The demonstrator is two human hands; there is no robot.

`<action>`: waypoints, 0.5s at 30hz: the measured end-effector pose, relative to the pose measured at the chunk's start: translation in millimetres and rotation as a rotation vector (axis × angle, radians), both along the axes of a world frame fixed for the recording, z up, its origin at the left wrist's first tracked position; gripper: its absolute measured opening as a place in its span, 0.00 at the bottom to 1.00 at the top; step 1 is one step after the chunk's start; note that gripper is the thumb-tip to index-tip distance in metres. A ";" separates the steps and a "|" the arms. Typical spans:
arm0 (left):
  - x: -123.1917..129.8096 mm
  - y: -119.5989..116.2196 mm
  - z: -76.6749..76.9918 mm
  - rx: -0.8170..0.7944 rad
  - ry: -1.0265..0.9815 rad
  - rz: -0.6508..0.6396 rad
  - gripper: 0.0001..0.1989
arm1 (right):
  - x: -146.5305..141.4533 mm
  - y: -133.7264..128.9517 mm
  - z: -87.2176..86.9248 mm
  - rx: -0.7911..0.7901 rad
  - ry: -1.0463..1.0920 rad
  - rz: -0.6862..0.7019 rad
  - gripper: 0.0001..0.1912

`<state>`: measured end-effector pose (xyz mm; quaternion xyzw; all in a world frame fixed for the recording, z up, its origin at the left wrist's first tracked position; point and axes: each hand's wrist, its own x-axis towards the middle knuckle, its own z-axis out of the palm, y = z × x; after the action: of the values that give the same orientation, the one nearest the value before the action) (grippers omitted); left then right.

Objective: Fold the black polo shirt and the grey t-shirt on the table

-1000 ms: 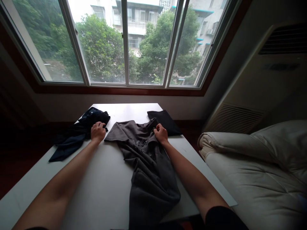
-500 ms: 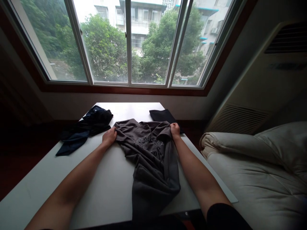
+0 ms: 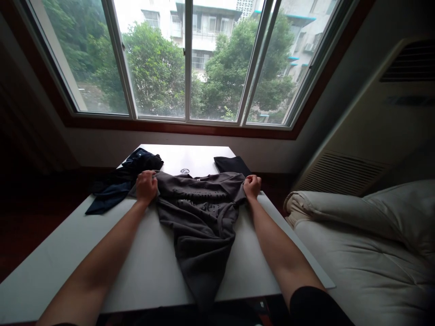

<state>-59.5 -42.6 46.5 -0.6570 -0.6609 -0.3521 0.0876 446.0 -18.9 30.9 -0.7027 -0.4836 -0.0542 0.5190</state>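
Note:
A dark grey printed shirt [image 3: 204,213] is stretched between my two hands over the white table [image 3: 136,267]. Its collar side lies toward the window, and its lower part hangs in folds toward me, narrowing at the table's near edge. My left hand [image 3: 147,186] is closed on the shirt's left shoulder or sleeve. Gripped in my right hand [image 3: 252,185] is the right shoulder or sleeve, fingers pinched together. Dark print crosses the chest, partly lost in creases.
Crumpled dark blue and black clothes [image 3: 127,181] lie at the table's left far side. A folded black cloth [image 3: 233,165] sits at the far right corner. Right of the table stands a cream sofa [image 3: 356,235]; beyond is a window [image 3: 190,124].
My left hand has moved left and a little up, spreading the shirt's top wider. My right hand has shifted slightly right. The lower folds have swung left, and a small dark round mark now shows beyond the collar.

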 end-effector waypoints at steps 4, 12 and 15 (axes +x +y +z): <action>40.8 -6.5 -4.5 -0.212 0.217 -0.386 0.19 | -37.5 -16.0 19.7 -0.024 -0.289 0.198 0.11; 42.2 -11.6 -2.3 -0.443 0.322 -0.300 0.18 | -124.9 -43.0 13.9 -0.386 -0.582 0.789 0.14; 46.3 -16.2 5.7 -0.502 0.353 -0.263 0.19 | -131.4 -47.0 12.1 -0.460 -0.614 0.772 0.09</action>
<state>-13.2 -58.8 52.3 -0.7887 -0.6110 -0.0672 -0.0101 314.6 -65.9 43.0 -0.5214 -0.8352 0.0446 0.1690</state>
